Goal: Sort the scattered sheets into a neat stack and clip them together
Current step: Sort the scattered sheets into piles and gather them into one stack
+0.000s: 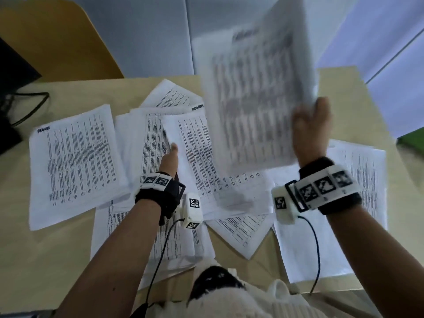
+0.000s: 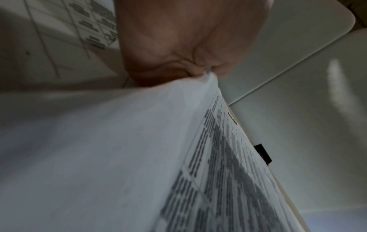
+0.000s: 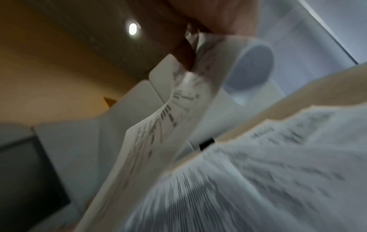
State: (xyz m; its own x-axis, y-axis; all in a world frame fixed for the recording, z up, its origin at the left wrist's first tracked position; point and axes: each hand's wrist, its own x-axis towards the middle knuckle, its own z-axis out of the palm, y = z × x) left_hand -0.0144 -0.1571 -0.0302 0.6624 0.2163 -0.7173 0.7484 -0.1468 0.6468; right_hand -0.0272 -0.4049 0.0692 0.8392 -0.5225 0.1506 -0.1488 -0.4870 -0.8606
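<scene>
Printed white sheets (image 1: 75, 161) lie scattered and overlapping across the tan table (image 1: 57, 260). My right hand (image 1: 312, 125) grips the lower right edge of a bundle of sheets (image 1: 257, 99), raised off the table and blurred by motion. The right wrist view shows my right hand (image 3: 190, 36) with that bundle (image 3: 158, 133) bending below the fingers. My left hand (image 1: 173, 149) pinches the near corner of one sheet (image 1: 190, 136) in the middle of the pile. In the left wrist view my left hand (image 2: 206, 72) holds that sheet (image 2: 119, 157) lifted. A small black object (image 2: 262, 153), perhaps a clip, lies past the sheet's edge.
A yellow chair (image 1: 57, 42) stands beyond the table's far left corner. Dark equipment (image 1: 13, 76) with a black cable (image 1: 34, 104) sits at the left edge. White partition panels (image 1: 160, 35) rise behind the table. Something green (image 1: 413, 138) shows at the right.
</scene>
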